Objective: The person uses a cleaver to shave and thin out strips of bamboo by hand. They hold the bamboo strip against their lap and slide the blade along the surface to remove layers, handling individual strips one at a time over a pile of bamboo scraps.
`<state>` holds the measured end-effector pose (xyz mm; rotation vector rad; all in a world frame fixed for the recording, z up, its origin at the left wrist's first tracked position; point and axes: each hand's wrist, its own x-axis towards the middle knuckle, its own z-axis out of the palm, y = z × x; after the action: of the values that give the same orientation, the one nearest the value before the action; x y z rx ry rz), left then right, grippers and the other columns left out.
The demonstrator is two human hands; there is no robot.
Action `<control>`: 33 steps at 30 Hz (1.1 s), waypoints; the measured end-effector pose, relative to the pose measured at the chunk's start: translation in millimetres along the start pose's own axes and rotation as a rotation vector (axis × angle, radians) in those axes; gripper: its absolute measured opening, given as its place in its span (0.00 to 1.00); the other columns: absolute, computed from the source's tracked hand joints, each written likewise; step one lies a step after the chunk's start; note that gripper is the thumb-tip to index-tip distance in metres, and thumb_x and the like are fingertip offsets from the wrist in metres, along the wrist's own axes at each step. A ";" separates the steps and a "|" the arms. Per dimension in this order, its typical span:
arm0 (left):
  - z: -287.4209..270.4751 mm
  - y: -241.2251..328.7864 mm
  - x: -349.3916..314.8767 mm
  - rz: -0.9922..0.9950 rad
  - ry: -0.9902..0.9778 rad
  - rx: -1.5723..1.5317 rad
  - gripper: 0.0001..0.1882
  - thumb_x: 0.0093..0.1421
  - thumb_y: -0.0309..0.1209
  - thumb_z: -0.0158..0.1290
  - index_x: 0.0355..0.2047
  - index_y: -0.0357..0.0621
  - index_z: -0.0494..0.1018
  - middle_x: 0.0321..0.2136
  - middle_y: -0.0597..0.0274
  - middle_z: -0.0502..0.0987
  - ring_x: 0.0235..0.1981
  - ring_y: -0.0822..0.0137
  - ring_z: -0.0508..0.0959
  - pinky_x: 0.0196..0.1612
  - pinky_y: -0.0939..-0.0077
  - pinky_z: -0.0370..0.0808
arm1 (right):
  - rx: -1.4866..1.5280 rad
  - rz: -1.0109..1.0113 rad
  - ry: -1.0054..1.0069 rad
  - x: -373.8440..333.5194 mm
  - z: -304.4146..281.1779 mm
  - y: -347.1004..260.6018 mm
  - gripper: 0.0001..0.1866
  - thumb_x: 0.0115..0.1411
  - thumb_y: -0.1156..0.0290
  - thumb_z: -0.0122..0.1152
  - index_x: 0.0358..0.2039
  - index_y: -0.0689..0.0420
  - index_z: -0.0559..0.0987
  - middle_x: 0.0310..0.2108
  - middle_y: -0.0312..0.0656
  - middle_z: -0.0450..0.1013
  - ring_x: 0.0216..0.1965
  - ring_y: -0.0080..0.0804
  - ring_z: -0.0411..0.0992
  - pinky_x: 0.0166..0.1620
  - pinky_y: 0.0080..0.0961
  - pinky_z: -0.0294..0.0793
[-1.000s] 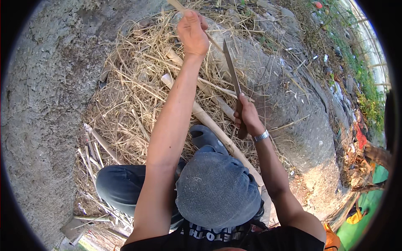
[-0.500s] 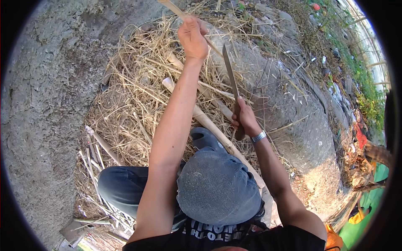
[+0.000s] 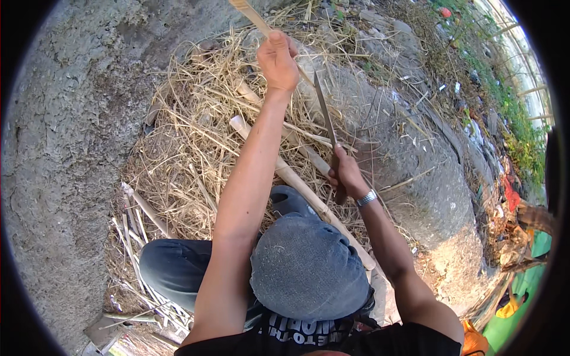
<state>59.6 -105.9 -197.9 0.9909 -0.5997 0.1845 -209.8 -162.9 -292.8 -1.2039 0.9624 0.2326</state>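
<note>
My left hand (image 3: 278, 61), arm stretched out ahead, is closed round a thin pale bamboo strip (image 3: 252, 16). One end of the strip runs up past the top edge of the view; the other slants down to the right, toward the blade. In my right hand (image 3: 348, 173), which has a metal-banded watch at the wrist, is the dark handle of a long knife (image 3: 324, 107). Its blade points away from me, the tip close to the strip; whether they touch I cannot tell. Below my hands a bamboo pole (image 3: 295, 181) lies slantwise beside my knee.
Curly bamboo shavings (image 3: 178, 148) cover the ground. A rough grey wall or rock face (image 3: 65, 148) rises at the left, and a large boulder (image 3: 415, 184) lies at the right. Split bamboo pieces (image 3: 133, 249) are heaped near my left knee. Green plants and litter line the far right.
My left hand has shifted slightly right and nearer with the strip. The knife has come slightly nearer too, its tip lower in the view. Both grips stay closed.
</note>
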 end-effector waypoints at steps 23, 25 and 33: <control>-13.2 5.4 0.6 0.006 -0.005 0.029 0.32 0.74 0.58 0.41 0.21 0.47 0.57 0.16 0.72 0.54 0.18 0.75 0.54 0.24 0.74 0.51 | -0.115 -0.600 0.020 -51.2 0.3 -53.9 0.31 0.76 0.42 0.37 0.24 0.54 0.68 0.16 0.34 0.66 0.11 0.21 0.63 0.14 0.21 0.62; -11.7 7.0 3.8 -0.024 0.023 0.030 0.32 0.73 0.59 0.41 0.21 0.47 0.57 0.16 0.72 0.54 0.18 0.75 0.54 0.24 0.74 0.51 | -0.059 -0.618 0.072 -42.9 8.9 -41.7 0.32 0.77 0.43 0.36 0.22 0.54 0.67 0.16 0.34 0.66 0.11 0.21 0.63 0.14 0.21 0.62; -25.7 2.8 0.2 0.010 -0.016 -0.022 0.31 0.73 0.58 0.42 0.22 0.47 0.58 0.16 0.72 0.53 0.17 0.74 0.53 0.24 0.74 0.50 | -0.059 0.059 -0.006 0.5 -21.1 0.4 0.31 0.73 0.40 0.41 0.29 0.56 0.68 0.17 0.37 0.66 0.12 0.28 0.64 0.18 0.29 0.67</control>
<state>68.7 -83.1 -206.2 0.9694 -0.6208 0.1790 -220.4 -181.1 -294.2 -1.2292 0.9923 0.3131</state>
